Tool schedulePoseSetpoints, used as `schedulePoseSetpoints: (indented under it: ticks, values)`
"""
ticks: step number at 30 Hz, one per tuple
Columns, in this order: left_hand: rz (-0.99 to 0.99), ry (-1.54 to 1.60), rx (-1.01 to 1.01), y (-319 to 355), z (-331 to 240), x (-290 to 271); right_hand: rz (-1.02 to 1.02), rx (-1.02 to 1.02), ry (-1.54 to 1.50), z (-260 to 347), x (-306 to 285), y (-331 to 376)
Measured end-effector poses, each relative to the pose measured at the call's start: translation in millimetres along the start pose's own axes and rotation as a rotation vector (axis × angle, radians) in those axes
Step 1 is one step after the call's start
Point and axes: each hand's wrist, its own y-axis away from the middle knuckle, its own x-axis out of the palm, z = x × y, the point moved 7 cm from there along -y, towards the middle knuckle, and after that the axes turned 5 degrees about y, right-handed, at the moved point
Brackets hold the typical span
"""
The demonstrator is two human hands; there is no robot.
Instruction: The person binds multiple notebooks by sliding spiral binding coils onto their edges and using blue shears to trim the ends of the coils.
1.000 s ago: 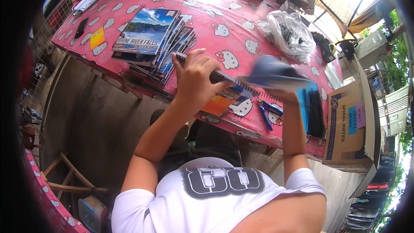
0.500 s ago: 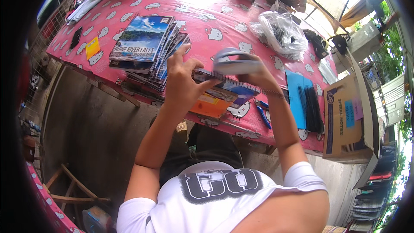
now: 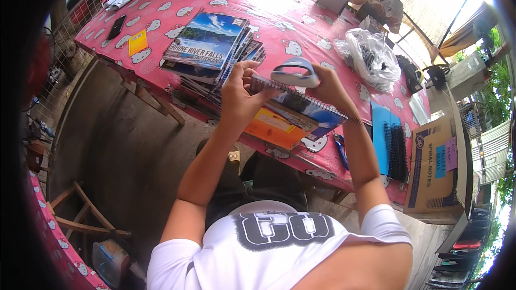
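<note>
Held above the counter point(image 3: 301, 27) edge, the spiral notebook point(image 3: 301, 108) runs lengthwise left to right between both hands, left hand point(image 3: 242, 94) fingers clamped on its near-left corner, right hand point(image 3: 328, 88) apparently pinching a blue-grey tool point(image 3: 294, 73) over the binding.

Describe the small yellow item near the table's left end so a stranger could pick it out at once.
Start at the pink patterned table and find the stack of spiral notebooks with a landscape cover. Left of it lies a small yellow pad, flat and alone; the dark phone beside it is black and slimmer.
</note>
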Motion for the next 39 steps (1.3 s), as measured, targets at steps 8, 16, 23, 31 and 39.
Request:
schedulePoseSetpoints:
  ticks: [8,16,23,31,39]
  values:
    - [0.002,0.249,-0.084,2.6,29.1,-10.8,-0.06,0.0,-0.022,8.4,-2.5,-20.4]
    - [0.064,0.245,-0.209,2.1,25.5,-14.7,-0.237,0.462,0.559,-55.9,-30.3,25.3]
    - [0.344,0.406,-0.281,-15.8,27.8,6.3,-0.315,0.701,0.758,-171.3,-75.2,165.2]
    - [0.363,0.761,-0.137,-17.8,41.4,8.8,-0.295,0.497,0.29,-49.1,-31.5,244.6]
    - [0.424,0.932,-0.252,-18.1,48.1,6.1,-0.224,0.565,0.459,-38.2,-5.4,241.6]
